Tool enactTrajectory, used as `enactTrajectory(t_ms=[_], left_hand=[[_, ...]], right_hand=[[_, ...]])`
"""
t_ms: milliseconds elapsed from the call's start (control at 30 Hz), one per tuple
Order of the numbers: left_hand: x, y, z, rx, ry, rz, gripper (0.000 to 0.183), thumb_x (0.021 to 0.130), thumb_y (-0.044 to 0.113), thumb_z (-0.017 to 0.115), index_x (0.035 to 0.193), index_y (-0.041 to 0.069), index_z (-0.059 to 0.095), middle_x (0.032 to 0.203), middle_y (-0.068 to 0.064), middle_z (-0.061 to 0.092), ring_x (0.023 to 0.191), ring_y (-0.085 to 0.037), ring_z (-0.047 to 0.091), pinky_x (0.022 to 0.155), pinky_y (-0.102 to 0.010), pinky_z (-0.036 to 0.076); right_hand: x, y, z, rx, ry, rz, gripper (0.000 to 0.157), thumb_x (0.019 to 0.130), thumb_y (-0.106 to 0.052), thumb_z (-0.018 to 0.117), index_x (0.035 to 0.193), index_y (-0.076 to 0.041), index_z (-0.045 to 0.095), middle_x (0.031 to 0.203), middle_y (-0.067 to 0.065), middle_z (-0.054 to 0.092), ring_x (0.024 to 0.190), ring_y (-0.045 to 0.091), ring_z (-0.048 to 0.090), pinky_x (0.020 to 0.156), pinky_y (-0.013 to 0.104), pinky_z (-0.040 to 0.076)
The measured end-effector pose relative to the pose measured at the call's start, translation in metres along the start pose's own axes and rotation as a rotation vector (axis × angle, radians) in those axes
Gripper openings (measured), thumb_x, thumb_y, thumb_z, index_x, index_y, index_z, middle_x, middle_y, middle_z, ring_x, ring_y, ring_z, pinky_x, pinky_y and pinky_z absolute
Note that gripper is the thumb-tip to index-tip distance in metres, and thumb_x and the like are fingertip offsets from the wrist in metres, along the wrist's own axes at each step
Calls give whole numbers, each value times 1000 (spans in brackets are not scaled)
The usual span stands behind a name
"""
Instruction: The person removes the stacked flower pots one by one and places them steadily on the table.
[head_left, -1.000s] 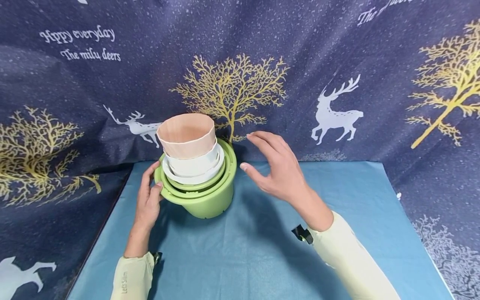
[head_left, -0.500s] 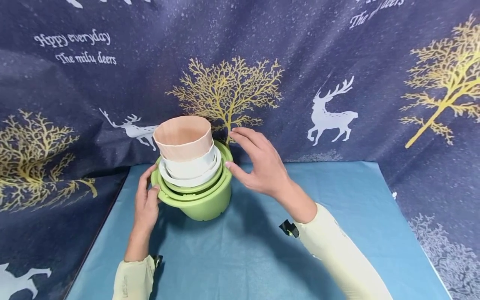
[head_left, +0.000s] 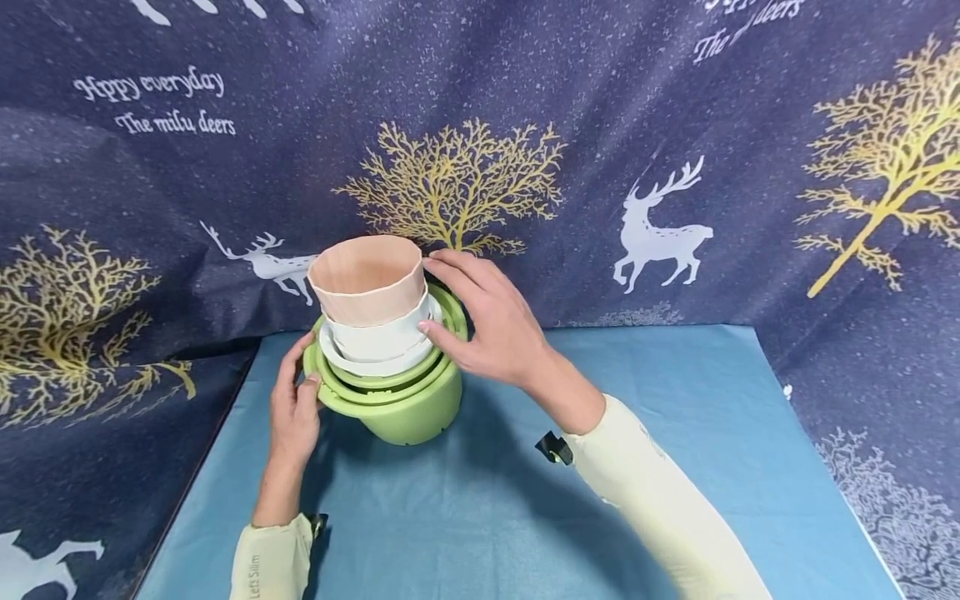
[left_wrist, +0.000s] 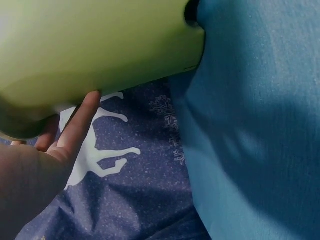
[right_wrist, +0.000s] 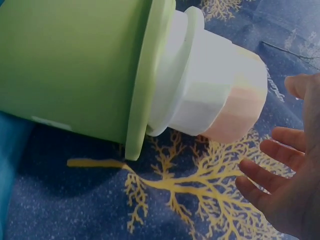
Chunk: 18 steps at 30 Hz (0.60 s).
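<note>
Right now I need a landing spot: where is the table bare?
The blue table is bare between left sleeve and right sleeve, in front of the green pots, and from right sleeve to the table's right edge. Crowded: back left, where those pots hold white pots and a pink pot, left grip and right grip alongside.

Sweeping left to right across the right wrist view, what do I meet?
Large round green pot, wide-rimmed white pot, narrower white faceted pot, pale pink faceted pot, bare right hand.
</note>
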<state>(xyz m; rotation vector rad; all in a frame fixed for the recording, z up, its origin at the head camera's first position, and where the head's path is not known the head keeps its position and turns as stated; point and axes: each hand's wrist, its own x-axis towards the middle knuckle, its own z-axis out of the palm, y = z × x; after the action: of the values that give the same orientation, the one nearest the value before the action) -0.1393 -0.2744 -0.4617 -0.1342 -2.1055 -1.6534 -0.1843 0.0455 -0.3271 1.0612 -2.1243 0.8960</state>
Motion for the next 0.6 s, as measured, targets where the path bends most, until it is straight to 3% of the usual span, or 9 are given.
enactTrajectory(t_ms=[600], left_hand=[[0,-2,1,6,14,52,57,106,-2,41,160,14,50,145,-7,57,105,-11,62,68,-15,55]], right_hand=[[22,-6,27,-72,-48,-33,60,97,-41,72,144,-5,64,147,8,60,133,27,53,118,37,38]])
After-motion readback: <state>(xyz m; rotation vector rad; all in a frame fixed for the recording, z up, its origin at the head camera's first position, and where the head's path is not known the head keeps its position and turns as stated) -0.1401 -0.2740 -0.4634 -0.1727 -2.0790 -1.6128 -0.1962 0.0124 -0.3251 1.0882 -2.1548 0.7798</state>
